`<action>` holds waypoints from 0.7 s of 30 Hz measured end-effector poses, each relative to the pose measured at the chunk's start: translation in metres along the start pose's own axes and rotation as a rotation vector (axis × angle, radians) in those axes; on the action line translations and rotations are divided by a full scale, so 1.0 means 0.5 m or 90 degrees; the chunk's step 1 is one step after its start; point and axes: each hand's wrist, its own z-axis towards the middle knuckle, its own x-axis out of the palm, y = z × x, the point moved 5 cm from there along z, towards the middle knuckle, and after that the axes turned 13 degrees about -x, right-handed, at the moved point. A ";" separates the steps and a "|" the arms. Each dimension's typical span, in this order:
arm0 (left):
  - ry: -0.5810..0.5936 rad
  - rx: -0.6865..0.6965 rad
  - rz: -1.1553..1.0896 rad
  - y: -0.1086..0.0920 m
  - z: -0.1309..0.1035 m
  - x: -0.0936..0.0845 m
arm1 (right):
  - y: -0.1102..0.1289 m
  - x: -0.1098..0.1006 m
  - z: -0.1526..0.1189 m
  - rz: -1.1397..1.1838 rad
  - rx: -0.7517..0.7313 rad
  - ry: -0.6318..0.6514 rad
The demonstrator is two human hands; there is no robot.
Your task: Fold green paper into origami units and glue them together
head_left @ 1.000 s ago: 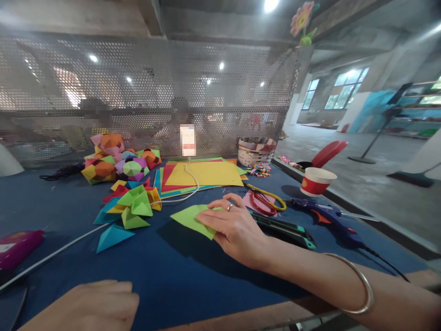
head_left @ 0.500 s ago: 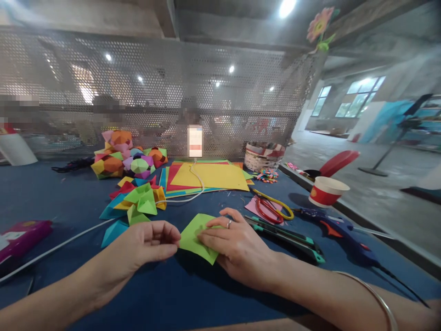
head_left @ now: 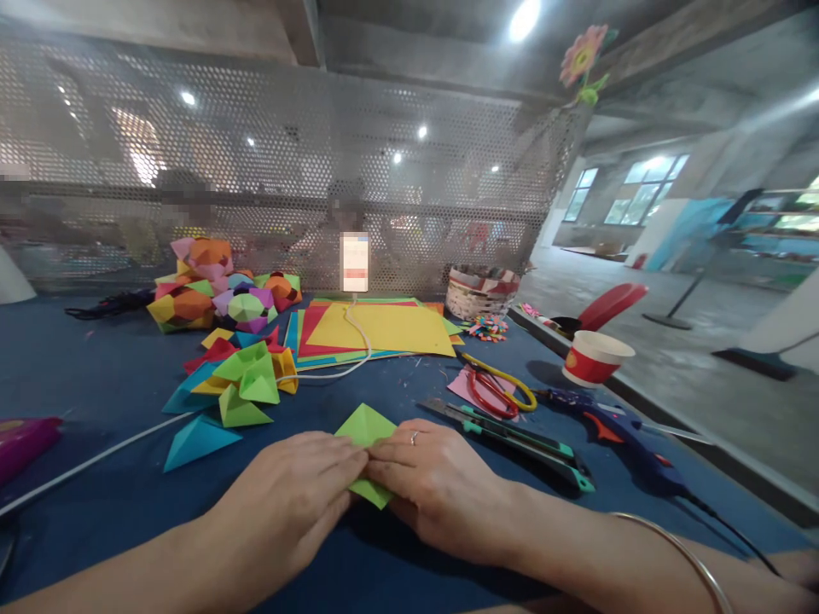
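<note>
A small square of green paper (head_left: 366, 424) with crease lines lies in front of me, one corner pointing away. My left hand (head_left: 300, 486) has its fingers pressed together on the left side of the paper. From the right, my right hand (head_left: 435, 486), with a ring, grips the other side. The fingertips of both hands meet near the paper's middle and cover part of it. To the left, folded green paper pieces (head_left: 256, 375) are heaped with red, yellow and blue ones. A blue folded piece (head_left: 200, 441) lies apart, nearer to my left hand.
Beyond my right hand lie a utility knife (head_left: 518, 439), scissors (head_left: 496, 388) and a blue glue gun (head_left: 630, 435). A paper cup (head_left: 598, 356) stands near the right edge. Coloured sheets (head_left: 384, 328), a woven basket (head_left: 483, 292), an upright phone (head_left: 355, 262) and paper balls (head_left: 185, 303) are at the back.
My left hand has moved right and onto the green paper, beside my right hand. The paper has turned and lies flatter. The view has shifted slightly to the right.
</note>
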 end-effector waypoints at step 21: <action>-0.065 -0.161 -0.029 0.034 -0.063 0.032 | -0.005 0.008 -0.021 0.106 0.322 -0.067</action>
